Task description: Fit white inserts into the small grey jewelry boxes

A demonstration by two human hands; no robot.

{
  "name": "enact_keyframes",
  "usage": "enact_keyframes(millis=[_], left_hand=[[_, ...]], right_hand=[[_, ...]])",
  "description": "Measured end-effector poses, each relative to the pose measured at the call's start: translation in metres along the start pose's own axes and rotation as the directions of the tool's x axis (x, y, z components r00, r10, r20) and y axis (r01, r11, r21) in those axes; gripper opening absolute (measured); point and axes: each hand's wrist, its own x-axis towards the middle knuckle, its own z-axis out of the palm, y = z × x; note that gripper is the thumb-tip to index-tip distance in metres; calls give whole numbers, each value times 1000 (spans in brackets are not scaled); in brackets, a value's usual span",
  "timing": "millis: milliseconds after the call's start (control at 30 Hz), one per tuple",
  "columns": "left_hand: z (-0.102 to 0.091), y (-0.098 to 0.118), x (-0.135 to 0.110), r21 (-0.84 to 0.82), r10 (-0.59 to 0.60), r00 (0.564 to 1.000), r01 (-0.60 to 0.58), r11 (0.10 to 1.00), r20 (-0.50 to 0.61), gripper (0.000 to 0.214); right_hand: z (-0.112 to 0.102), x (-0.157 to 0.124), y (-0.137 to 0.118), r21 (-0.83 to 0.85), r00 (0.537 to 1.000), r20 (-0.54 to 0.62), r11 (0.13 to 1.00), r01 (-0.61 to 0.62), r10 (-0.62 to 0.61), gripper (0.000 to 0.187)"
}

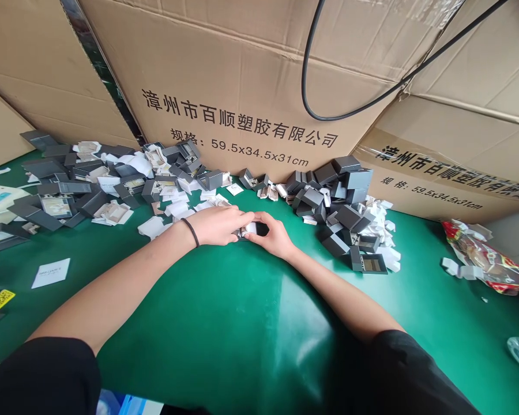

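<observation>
Both hands meet at the middle of the green table [225, 288]. My left hand [218, 225] is closed from the left, its fingers laid over a small dark grey box with a white paper insert [248, 228]. From the right, my right hand [274, 235] curls its thumb and fingers around the same piece. Most of the box is hidden under my fingers, so I cannot tell how far its lid stands open. Just beyond my left hand lie loose white paper pieces [177, 208].
Open grey boxes and paper inserts are heaped at the left [90, 202], with another pile of grey boxes [348, 196] at the right. Large cartons [242, 75] wall off the back. A black cable [305, 75] hangs in front. A red-edged plastic bag [480, 253] lies far right.
</observation>
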Motion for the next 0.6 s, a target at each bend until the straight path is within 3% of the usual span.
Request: enact_keyframes(millis=[200,400,600], left_hand=[[3,-2,1,23,126,992,-125,992,-17,15],[-2,-1,1,5,109,994,-109,994,5,5],[0,1,1,-17,100,995,-100,995,-7,2]], right_hand=[[-5,2,-3,-62,994,-3,992,108,-109,29],[-13,8,-5,-82,972,70,970,229,-224,22],[-22,15,-5,-206,932,229,921,329,-282,20]])
